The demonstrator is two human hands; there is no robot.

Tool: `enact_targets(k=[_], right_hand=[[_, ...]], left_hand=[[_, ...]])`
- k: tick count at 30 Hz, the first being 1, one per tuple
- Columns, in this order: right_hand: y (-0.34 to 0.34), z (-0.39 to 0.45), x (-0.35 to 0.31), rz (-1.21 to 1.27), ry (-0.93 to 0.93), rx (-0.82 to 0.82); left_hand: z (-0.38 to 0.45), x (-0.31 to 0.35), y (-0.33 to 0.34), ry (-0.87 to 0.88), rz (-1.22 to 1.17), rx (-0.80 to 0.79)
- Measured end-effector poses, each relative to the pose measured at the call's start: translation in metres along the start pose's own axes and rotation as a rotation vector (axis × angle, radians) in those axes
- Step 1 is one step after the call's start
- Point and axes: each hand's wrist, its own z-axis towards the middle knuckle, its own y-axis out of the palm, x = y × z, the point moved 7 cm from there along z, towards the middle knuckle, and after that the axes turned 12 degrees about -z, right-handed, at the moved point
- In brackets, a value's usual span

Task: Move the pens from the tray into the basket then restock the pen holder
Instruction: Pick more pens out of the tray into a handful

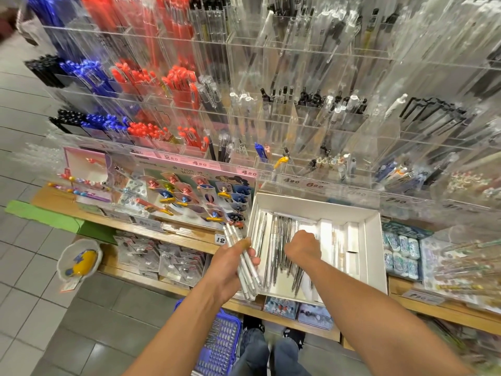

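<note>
Shelf edge: tray (375, 240); left hand (233, 264) grips pens (248, 270).

White tray (375, 240) of silvery pens (282, 256), blue perforated basket (219, 346), and red, blue, black display pens (151, 80).

Price tags along the clear pen rack (271, 123) read 4.90 (200, 163), 4.90 (249, 172), 4.90 and 6.90 (314, 185), 7.90 (396, 201). Lower, on the wooden shelf edge (189, 234): 6.90 (145, 223), 7.90 (417, 295), and a tag starting 12 (220, 239).
</note>
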Motion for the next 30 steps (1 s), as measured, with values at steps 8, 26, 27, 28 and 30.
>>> enact_targets(k=[8,26,27,28,30], right_hand=[[-0.036,-0.088,-0.006,0.506,-0.308,-0.171],[-0.026,-0.037,-0.072,0.381,-0.209,-0.077],[-0.021,-0.033,-0.079,0.344,-0.192,-0.078],[-0.019,-0.03,-0.083,0.311,-0.167,-0.074],[-0.019,-0.026,-0.089,0.272,-0.143,-0.061]], left_hand=[[0.004,-0.006,0.008,0.014,0.058,0.0],[0.001,0.004,-0.015,0.063,-0.001,0.028],[0.0,0.005,-0.017,0.058,-0.009,0.024],[0.0,0.006,-0.019,0.053,-0.025,0.019],[0.0,0.009,-0.023,0.051,-0.066,0.013]])
